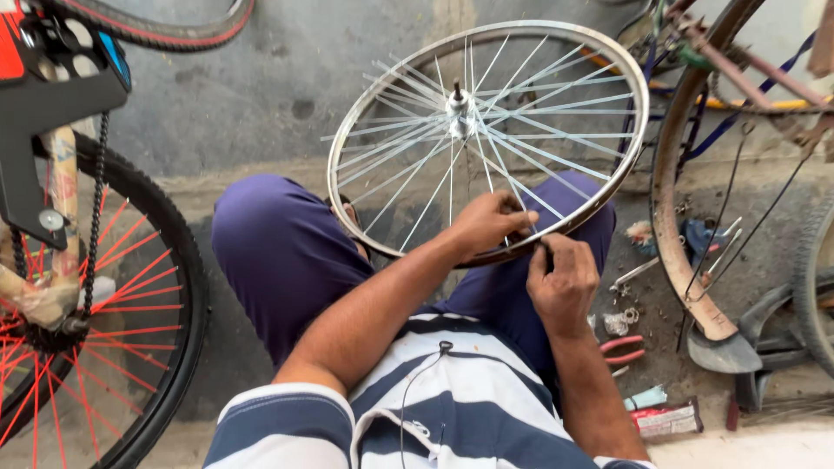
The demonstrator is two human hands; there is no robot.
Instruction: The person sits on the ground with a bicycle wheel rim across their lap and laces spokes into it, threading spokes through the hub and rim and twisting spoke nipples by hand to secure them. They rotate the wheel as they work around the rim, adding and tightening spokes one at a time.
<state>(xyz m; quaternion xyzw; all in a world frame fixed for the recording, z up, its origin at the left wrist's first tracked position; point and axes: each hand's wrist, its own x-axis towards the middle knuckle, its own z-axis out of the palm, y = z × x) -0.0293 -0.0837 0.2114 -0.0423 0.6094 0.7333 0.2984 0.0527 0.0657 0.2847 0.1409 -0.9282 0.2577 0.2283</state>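
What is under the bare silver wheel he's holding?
Under the silver wheel, the person's knees in purple trousers and grey ground show through the spokes. Both hands, left and right, grip its near rim. The feet are covered, so unseen.

— Position of the wheel rim [641,104]?
— Resting across the person's knees, hub [458,108] in the middle.
— Surroundings?
— Bicycle rear wheel [104,347] left; pliers [621,349] on floor right, mudguard [686,252] beyond them.
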